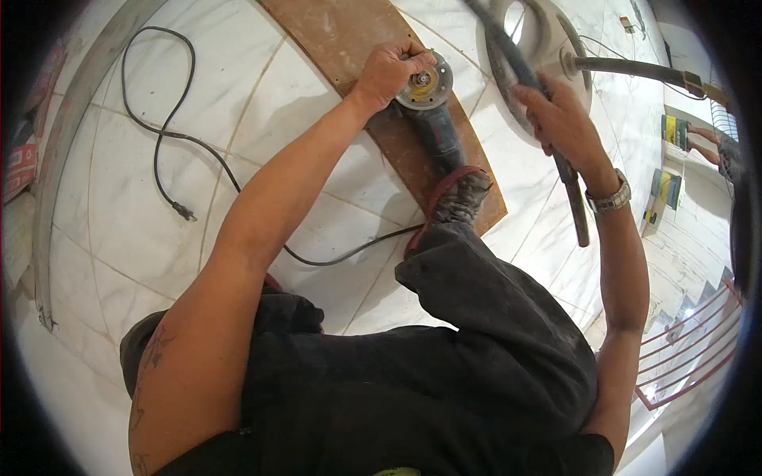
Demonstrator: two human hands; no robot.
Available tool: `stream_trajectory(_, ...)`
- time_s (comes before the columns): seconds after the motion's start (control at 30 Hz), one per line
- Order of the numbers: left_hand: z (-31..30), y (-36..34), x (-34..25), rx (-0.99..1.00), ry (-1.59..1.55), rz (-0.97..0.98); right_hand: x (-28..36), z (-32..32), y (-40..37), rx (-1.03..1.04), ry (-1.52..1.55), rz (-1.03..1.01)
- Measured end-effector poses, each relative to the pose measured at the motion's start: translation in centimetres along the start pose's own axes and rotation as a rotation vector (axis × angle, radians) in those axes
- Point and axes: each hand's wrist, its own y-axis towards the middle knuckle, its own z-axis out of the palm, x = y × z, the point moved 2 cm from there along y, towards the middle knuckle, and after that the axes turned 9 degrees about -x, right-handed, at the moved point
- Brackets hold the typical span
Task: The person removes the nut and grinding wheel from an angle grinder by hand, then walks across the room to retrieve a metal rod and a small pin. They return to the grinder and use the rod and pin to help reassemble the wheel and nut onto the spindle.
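An angle grinder (435, 131) lies on a brown board (325, 28) with its round disc (426, 94) facing up. My left hand (389, 73) is closed at the disc's upper left edge, its fingertips over the disc near the centre nut. Whatever sits between those fingers is too small to make out. My right hand (562, 123) is wrapped round a long dark bar-like tool (573, 198), held in the air to the right of the grinder; its upper end is blurred and runs out of view. My shoe (459, 198) rests against the grinder's rear end.
The grinder's black cord (349, 260) loops left across the tiled floor to its plug (184, 212). A round grey base (516, 131) with a pole stands at upper right. A long grey strip (67, 151) lies along the left. A red metal rack (690, 341) is at right.
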Motion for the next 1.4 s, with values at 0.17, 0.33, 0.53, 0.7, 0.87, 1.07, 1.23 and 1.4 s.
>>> stream_trajectory(0.17, 0.0, 0.0, 0.1, -0.002, -0.004, 0.033, 0.2, 1.8, -0.4, 0.224, -0.212, -0.052)
stream_trajectory(0.33, -0.1, 0.0, 0.2, 0.003, 0.002, 0.014, 0.6, 1.1, -0.2, 0.048, -0.034, -0.04)
stream_trajectory(0.53, 0.2, -0.1, 0.1, -0.006, -0.079, 0.001, 0.3, 2.8, -0.6, 0.188, -0.214, -0.155)
stream_trajectory(0.7, -0.2, -0.4, -0.2, 0.004, -0.002, 0.015, 2.4, 0.6, -0.9, 0.078, -0.043, -0.013)
stream_trajectory(0.87, 0.4, -1.4, -0.4, -0.094, 0.036, 0.024, 2.1, -0.3, -0.3, 0.025, 0.063, 0.033)
stream_trajectory(1.07, 0.4, -1.0, 0.0, -0.12, 0.068, 0.013, 1.8, 1.8, -1.6, 0.123, 0.005, -0.116)
stream_trajectory(1.23, 0.3, -0.5, 0.3, -0.081, -0.022, 0.029, 2.0, 1.3, -1.7, 0.174, -0.064, 0.014)
stream_trajectory(1.4, 0.4, -0.8, 0.0, -0.113, -0.019, 0.004, 2.4, 0.3, -0.8, -0.049, 0.066, -0.094)
